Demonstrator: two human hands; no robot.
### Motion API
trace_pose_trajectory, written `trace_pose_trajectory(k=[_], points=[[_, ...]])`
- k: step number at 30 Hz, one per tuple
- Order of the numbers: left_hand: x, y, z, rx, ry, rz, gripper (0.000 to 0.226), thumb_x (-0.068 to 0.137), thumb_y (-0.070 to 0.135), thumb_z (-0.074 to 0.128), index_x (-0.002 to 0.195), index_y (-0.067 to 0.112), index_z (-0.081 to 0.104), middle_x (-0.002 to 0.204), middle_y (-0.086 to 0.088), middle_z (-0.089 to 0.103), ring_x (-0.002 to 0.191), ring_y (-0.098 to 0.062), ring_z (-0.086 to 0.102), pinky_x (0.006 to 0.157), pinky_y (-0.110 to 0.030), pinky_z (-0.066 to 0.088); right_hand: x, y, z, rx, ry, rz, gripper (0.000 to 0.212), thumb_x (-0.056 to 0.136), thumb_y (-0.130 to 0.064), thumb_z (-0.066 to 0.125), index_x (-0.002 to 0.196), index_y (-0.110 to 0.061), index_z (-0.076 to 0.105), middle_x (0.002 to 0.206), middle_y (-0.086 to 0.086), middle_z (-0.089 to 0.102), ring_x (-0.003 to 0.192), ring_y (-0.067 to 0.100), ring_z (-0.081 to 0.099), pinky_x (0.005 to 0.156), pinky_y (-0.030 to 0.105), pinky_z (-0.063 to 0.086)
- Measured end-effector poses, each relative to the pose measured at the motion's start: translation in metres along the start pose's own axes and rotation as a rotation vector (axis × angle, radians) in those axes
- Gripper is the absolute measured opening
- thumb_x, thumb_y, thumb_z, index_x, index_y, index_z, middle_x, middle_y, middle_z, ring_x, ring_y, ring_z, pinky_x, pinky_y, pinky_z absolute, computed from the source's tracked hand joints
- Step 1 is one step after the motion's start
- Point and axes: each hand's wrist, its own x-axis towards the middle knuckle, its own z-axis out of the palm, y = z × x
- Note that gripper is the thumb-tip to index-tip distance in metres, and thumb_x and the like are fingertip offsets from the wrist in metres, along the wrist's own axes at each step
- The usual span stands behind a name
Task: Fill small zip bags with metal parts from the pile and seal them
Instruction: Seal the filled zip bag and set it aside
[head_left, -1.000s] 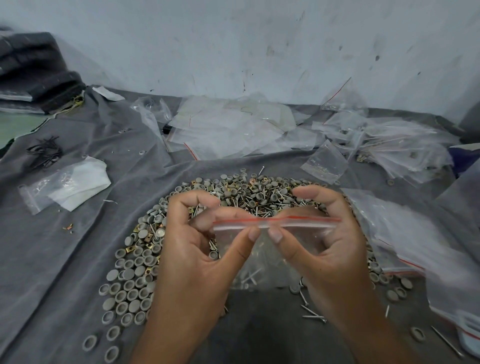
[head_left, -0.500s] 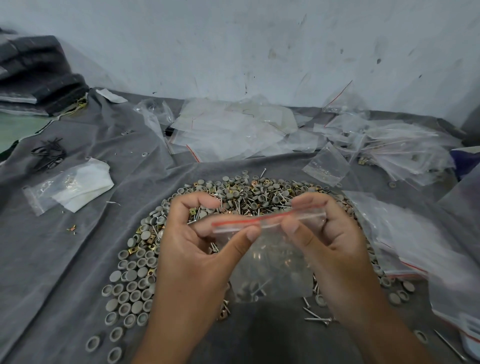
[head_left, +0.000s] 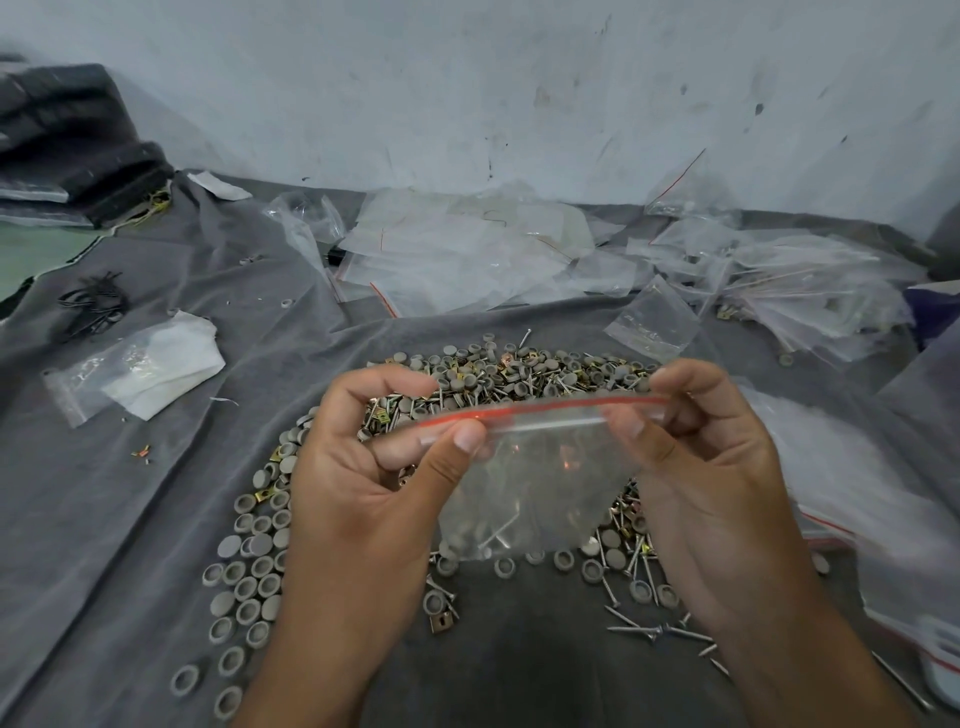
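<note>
1. Left hand (head_left: 363, 483) pinches the bag's (head_left: 535, 483) red zip strip at its 9 o'clock end, thumb on front.
2. Right hand (head_left: 711, 467) pinches the 3 o'clock end the same way.
3. Bag hangs between them over the pile (head_left: 514, 371), a few screws and caps sitting in the bottom.
4. Loose empty bags (head_left: 467, 249) at 12 o'clock on the grey cloth (head_left: 130, 519).

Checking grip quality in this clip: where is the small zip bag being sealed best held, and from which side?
Judging by its pose, along the red zip strip at the top of the zip bag, pinched from both ends: the left hand at the left end, the right hand at the right. The metal parts sag in the bottom, so the top edge stays flat and taut.
</note>
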Motion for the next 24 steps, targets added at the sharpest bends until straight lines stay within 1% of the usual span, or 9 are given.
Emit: trace_pose_trajectory(k=[2, 4, 7, 11, 14, 17, 20, 22, 24], points=[[0.001, -0.003, -0.003, 0.022, -0.024, -0.004, 0.033, 0.078, 0.019, 0.068, 0.107, 0.019, 0.053, 0.074, -0.006, 0.077, 0.050, 0.008, 0.058, 0.053, -0.002, 0.042, 0.000, 0.001, 0.001, 0.021, -0.001, 0.018, 0.038, 0.056, -0.041, 0.095, 0.085, -0.030, 0.074, 0.074, -0.008, 0.067, 0.073, 0.004, 0.062, 0.073, 0.016, 0.054], [0.002, -0.006, -0.006, 0.022, -0.054, -0.025, 0.033, 0.083, 0.021, 0.065, 0.114, 0.024, 0.055, 0.078, -0.005, 0.077, 0.070, 0.000, 0.070, 0.066, -0.006, 0.048, 0.001, 0.002, 0.001, 0.044, 0.001, 0.053, 0.038, 0.054, -0.041, 0.096, 0.084, -0.029, 0.075, 0.074, -0.008, 0.068, 0.072, 0.003, 0.063, 0.072, 0.015, 0.054], [0.002, -0.007, -0.010, 0.017, -0.115, -0.037, 0.030, 0.090, 0.026, 0.065, 0.118, 0.035, 0.061, 0.089, -0.005, 0.078, 0.094, -0.011, 0.073, 0.083, -0.012, 0.050, 0.000, -0.001, -0.003, 0.055, 0.009, 0.081, 0.040, 0.053, -0.042, 0.097, 0.084, -0.029, 0.075, 0.073, -0.006, 0.067, 0.071, 0.006, 0.061, 0.071, 0.017, 0.053], [0.001, -0.007, -0.010, 0.085, -0.165, -0.004, 0.036, 0.088, 0.032, 0.061, 0.122, 0.042, 0.062, 0.090, -0.003, 0.079, 0.096, -0.011, 0.073, 0.090, -0.014, 0.049, 0.000, -0.005, -0.006, 0.091, -0.010, 0.105, 0.038, 0.056, -0.037, 0.096, 0.086, -0.026, 0.074, 0.075, -0.004, 0.064, 0.074, 0.010, 0.059, 0.074, 0.021, 0.053], [0.000, -0.006, -0.007, 0.090, -0.201, 0.015, 0.038, 0.092, 0.029, 0.059, 0.127, 0.045, 0.059, 0.093, -0.001, 0.079, 0.109, -0.009, 0.069, 0.095, -0.025, 0.045, 0.002, -0.007, -0.007, 0.120, 0.015, 0.133, 0.041, 0.053, -0.033, 0.098, 0.086, -0.022, 0.074, 0.076, -0.001, 0.060, 0.075, 0.012, 0.060, 0.074, 0.022, 0.054], [-0.002, -0.007, -0.006, 0.066, -0.194, 0.051, 0.044, 0.095, 0.026, 0.056, 0.135, 0.044, 0.054, 0.105, -0.002, 0.077, 0.121, -0.010, 0.063, 0.104, -0.035, 0.034, 0.004, -0.011, -0.006, 0.077, -0.020, 0.086, 0.035, 0.060, -0.034, 0.094, 0.088, -0.024, 0.076, 0.076, -0.004, 0.064, 0.076, 0.008, 0.063, 0.075, 0.019, 0.054], [0.001, -0.013, -0.007, 0.043, -0.165, 0.089, 0.047, 0.097, 0.035, 0.056, 0.142, 0.044, 0.047, 0.119, 0.000, 0.073, 0.124, -0.016, 0.061, 0.103, -0.042, 0.034, 0.026, -0.029, -0.006, -0.065, -0.091, 0.032, 0.026, 0.074, -0.041, 0.084, 0.095, -0.028, 0.077, 0.082, -0.008, 0.070, 0.080, 0.004, 0.064, 0.075, 0.017, 0.052], [0.004, -0.017, -0.011, 0.054, -0.118, 0.123, 0.047, 0.096, 0.040, 0.055, 0.142, 0.042, 0.046, 0.127, 0.003, 0.069, 0.121, -0.019, 0.064, 0.092, -0.048, 0.048, 0.061, -0.048, -0.011, -0.170, -0.143, 0.009, 0.022, 0.085, -0.032, 0.074, 0.106, -0.025, 0.074, 0.082, -0.010, 0.071, 0.079, 0.000, 0.066, 0.072, 0.015, 0.052], [0.008, -0.021, -0.015, 0.051, -0.080, 0.146, 0.044, 0.094, 0.037, 0.054, 0.138, 0.040, 0.050, 0.128, 0.003, 0.069, 0.117, -0.022, 0.066, 0.087, -0.049, 0.054, 0.111, -0.070, -0.021, -0.392, -0.131, -0.060, 0.031, 0.089, -0.020, 0.066, 0.120, -0.017, 0.065, 0.077, -0.010, 0.073, 0.075, -0.004, 0.066, 0.070, 0.010, 0.050]])
